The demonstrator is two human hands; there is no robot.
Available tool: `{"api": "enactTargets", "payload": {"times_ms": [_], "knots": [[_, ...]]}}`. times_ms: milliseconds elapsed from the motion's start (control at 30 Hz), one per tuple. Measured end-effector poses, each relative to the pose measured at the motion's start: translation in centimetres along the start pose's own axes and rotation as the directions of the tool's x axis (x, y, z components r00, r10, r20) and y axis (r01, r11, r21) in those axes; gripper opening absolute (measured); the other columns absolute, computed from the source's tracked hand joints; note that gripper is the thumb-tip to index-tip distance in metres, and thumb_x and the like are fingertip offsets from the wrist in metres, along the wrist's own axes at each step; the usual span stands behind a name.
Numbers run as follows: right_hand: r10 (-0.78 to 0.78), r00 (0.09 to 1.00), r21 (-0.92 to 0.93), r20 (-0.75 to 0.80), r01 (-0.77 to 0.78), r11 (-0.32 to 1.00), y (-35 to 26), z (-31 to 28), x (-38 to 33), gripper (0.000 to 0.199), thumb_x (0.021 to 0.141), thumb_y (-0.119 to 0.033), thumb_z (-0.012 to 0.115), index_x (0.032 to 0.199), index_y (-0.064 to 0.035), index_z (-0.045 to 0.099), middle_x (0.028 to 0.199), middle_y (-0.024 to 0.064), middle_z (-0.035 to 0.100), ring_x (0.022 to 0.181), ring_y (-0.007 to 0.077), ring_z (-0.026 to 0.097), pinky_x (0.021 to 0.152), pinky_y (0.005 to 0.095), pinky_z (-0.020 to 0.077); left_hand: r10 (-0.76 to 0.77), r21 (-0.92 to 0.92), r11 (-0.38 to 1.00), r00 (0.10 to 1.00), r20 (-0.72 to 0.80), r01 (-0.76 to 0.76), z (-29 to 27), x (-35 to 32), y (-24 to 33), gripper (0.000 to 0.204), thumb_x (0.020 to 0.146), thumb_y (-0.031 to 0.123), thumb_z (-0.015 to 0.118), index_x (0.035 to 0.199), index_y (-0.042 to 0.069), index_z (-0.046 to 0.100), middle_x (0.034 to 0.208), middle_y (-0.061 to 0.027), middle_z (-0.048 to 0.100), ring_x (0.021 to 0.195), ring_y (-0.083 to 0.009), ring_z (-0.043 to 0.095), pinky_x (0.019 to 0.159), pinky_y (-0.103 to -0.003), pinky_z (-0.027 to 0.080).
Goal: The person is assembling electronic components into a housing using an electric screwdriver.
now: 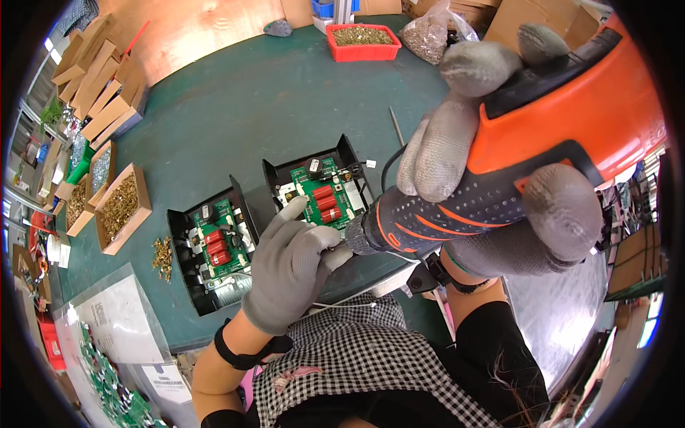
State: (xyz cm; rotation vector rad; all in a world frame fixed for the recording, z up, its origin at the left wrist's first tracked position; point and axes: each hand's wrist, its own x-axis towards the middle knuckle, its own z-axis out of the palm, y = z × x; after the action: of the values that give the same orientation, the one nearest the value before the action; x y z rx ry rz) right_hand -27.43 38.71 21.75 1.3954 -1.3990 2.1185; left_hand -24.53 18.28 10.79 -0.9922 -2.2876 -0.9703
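A grey-gloved right hand of mine [492, 250] is wrapped round a large orange and black power screwdriver [578, 118], held tilted with its dark collar toward the lower left. Just off that collar, my left hand [285, 267], also gloved, has thumb and finger pinched together; whatever lies between them is too small to make out. Behind the left hand stands a black open housing [346, 153] with a green circuit board [317, 189] bearing red cylindrical parts. A second black housing [189, 267] with a similar board [232, 264] sits to its left.
Loose brass-coloured screws [163, 258] lie left of the housings, near a cardboard tray of screws [120, 207]. A red tray [365, 51] and a plastic bag of small parts [427, 39] stand at the far edge. Circuit boards [118, 385] fill the lower left.
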Motion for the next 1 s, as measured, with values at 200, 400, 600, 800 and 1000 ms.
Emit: {"api": "enactTargets", "payload": {"times_ms": [200,400,600,800,1000], "knots": [[0.070,0.961,-0.465,-0.266,-0.192,0.865,1.7,0.1,-1.4,0.060,0.075,-0.007,0.056,0.130,0.0037,0.036,0.112,0.0257,0.057,0.067,0.0239,0.062,0.062,0.0349,0.0528,-0.166,0.277,0.956,0.956,0.242,0.096,-0.2,1.5,-0.8,0.043,0.073,0.020,0.069,0.113,0.009,0.057,0.083,-0.0086,0.054,0.083,-0.0304,0.055,0.087,-0.043,0.044],[0.142,0.847,-0.346,-0.512,-0.355,0.868,3.7,-0.4,-2.6,0.057,0.069,-0.002,0.057,0.123,0.0044,0.042,0.105,0.0227,0.061,0.066,0.0218,0.062,0.062,0.0325,0.0526,-0.246,0.272,0.949,0.915,0.320,0.160,1.9,0.4,-2.3,0.030,0.076,0.015,0.067,0.106,0.012,0.064,0.085,-0.0085,0.055,0.081,-0.0287,0.057,0.072,-0.040,0.046],[0.196,0.886,-0.436,-0.420,-0.387,0.813,4.5,-1.3,-2.9,0.056,0.068,-0.001,0.056,0.122,0.0043,0.043,0.103,0.0227,0.061,0.066,0.0218,0.063,0.061,0.0319,0.0533,-0.257,0.232,0.954,0.914,0.314,0.188,1.9,0.5,-2.4,0.029,0.076,0.015,0.067,0.104,0.012,0.065,0.084,-0.0082,0.055,0.078,-0.0283,0.057,0.068,-0.039,0.046],[0.315,0.857,-0.332,-0.407,-0.460,0.823,4.9,-0.8,-1.8,0.053,0.068,0.003,0.056,0.119,0.0051,0.045,0.103,0.0213,0.061,0.075,0.0215,0.065,0.064,0.0311,0.0531,-0.250,0.294,0.943,0.910,0.330,0.153,2.2,1.5,-2.6,0.023,0.078,0.018,0.065,0.099,0.010,0.062,0.084,-0.0087,0.055,0.079,-0.0290,0.058,0.069,-0.040,0.047],[0.057,0.919,-0.499,-0.389,-0.262,0.826,7.6,-0.7,-2.2,0.057,0.061,-0.011,0.072,0.113,-0.0016,0.050,0.090,0.0108,0.062,0.078,0.0269,0.063,0.072,0.0350,0.0499,-0.245,0.334,0.933,0.914,0.323,0.132,2.5,1.5,-2.3,0.019,0.080,0.021,0.063,0.096,0.011,0.059,0.082,-0.0085,0.056,0.080,-0.0280,0.059,0.070,-0.040,0.049]]}}
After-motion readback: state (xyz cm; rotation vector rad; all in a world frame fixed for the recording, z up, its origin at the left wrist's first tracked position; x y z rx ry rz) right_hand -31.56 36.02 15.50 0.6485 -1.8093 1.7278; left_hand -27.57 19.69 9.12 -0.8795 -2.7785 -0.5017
